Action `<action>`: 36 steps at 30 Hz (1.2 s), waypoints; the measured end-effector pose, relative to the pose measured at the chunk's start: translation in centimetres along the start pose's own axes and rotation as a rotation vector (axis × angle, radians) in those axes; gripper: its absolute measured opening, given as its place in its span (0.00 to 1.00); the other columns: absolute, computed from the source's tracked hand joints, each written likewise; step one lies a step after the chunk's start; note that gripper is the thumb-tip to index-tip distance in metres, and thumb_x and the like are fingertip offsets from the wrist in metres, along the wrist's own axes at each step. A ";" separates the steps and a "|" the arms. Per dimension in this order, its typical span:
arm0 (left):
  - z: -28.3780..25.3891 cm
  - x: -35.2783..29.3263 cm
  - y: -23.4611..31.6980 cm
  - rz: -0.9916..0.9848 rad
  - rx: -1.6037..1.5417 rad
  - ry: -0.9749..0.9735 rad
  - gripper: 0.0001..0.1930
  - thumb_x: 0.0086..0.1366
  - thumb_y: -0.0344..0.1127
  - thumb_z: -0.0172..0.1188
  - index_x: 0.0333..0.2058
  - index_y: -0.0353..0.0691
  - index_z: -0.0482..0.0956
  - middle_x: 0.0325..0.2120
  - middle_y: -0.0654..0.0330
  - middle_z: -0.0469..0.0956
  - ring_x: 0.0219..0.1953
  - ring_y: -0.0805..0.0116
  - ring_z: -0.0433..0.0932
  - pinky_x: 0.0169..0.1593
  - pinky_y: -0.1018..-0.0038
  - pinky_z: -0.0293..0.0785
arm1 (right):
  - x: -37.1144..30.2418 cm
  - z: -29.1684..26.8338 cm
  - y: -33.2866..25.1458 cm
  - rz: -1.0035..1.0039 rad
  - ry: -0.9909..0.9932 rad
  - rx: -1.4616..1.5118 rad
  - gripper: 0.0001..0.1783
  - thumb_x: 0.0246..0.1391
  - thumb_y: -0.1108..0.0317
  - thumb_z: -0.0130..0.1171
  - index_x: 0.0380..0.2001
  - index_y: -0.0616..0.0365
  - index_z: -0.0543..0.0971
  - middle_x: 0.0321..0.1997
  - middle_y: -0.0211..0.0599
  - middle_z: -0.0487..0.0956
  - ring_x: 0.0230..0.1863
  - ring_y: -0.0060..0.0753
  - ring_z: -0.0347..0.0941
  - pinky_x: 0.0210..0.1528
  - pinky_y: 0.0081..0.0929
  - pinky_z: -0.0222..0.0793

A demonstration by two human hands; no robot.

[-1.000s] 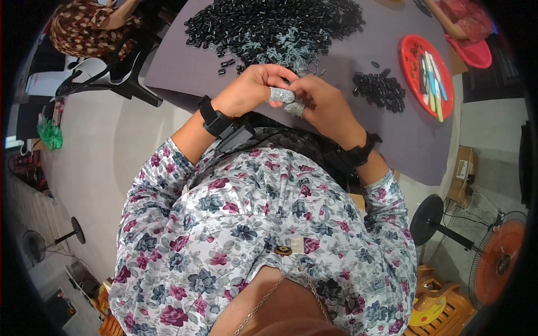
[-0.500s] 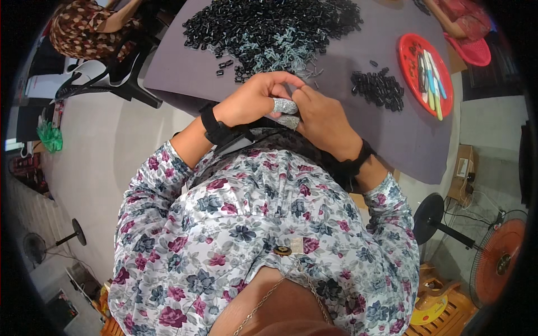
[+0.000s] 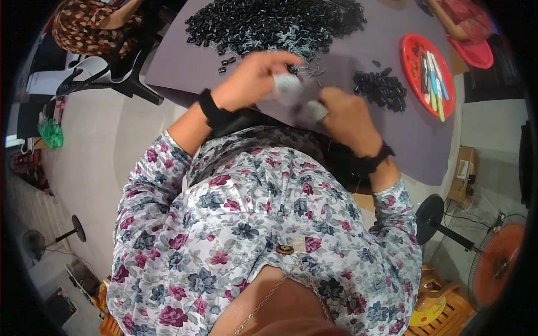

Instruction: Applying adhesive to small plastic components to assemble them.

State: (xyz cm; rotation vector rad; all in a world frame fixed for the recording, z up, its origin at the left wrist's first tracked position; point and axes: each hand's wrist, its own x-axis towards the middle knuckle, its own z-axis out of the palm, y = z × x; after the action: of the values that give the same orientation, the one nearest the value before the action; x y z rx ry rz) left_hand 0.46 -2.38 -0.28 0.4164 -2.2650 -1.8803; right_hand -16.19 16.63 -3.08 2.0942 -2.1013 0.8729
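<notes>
blurred hands [image 3: 253,81], apart: can't tell what they hold; black heap [image 3: 269,22] cropped above.

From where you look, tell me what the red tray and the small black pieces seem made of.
Red tray: probably plastic, smooth and slightly glossy, judging by its even, bright colour. Small black pieces: likely glossy plastic, given their pale highlights, though coated metal is possible.

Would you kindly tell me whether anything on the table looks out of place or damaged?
Nothing looks plainly damaged. Slightly odd are the strays: a few black pieces lie loose by the near left edge of the big heap, and a lone piece sits just beyond the small pile, unlike the bunched rest.
</notes>
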 end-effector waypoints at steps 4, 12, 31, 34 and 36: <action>-3.5 0.1 -3.1 0.140 0.182 0.263 0.11 0.65 0.25 0.61 0.47 0.34 0.81 0.26 0.66 0.79 0.29 0.81 0.73 0.33 0.79 0.72 | -0.8 -3.5 3.3 0.245 -0.008 -0.297 0.13 0.55 0.61 0.64 0.36 0.57 0.74 0.34 0.44 0.78 0.32 0.55 0.77 0.31 0.46 0.73; -0.6 1.0 -1.9 0.289 0.817 0.124 0.18 0.51 0.18 0.57 0.42 0.38 0.83 0.39 0.51 0.81 0.43 0.48 0.80 0.47 0.61 0.77 | 0.1 -4.8 3.1 0.273 0.052 -0.113 0.11 0.51 0.71 0.63 0.39 0.57 0.75 0.38 0.44 0.77 0.40 0.54 0.76 0.39 0.44 0.72; -1.0 1.0 -0.9 0.254 1.022 0.088 0.15 0.51 0.21 0.60 0.40 0.38 0.82 0.37 0.53 0.78 0.41 0.48 0.79 0.44 0.58 0.77 | 2.2 -0.3 2.1 0.245 -0.113 0.127 0.13 0.48 0.83 0.57 0.39 0.62 0.75 0.38 0.47 0.76 0.42 0.54 0.75 0.45 0.40 0.71; -1.0 0.7 -0.8 0.264 0.983 0.114 0.15 0.51 0.21 0.60 0.40 0.39 0.82 0.37 0.53 0.78 0.41 0.48 0.79 0.44 0.58 0.77 | 2.1 -0.3 2.4 0.254 -0.068 0.239 0.11 0.49 0.81 0.58 0.38 0.63 0.76 0.37 0.48 0.76 0.40 0.54 0.76 0.44 0.42 0.72; -0.5 0.5 -0.5 0.277 0.958 0.127 0.15 0.51 0.21 0.61 0.40 0.39 0.82 0.37 0.53 0.79 0.41 0.48 0.79 0.44 0.58 0.77 | 1.9 -0.4 2.6 0.289 -0.048 0.323 0.10 0.49 0.80 0.59 0.38 0.63 0.76 0.37 0.48 0.76 0.38 0.54 0.76 0.43 0.41 0.72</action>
State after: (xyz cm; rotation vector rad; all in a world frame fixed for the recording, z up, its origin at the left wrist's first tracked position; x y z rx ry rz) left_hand 0.16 -3.07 -0.67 0.2849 -2.7973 -0.5315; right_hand -18.88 14.84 -2.88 1.9864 -2.4762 1.2864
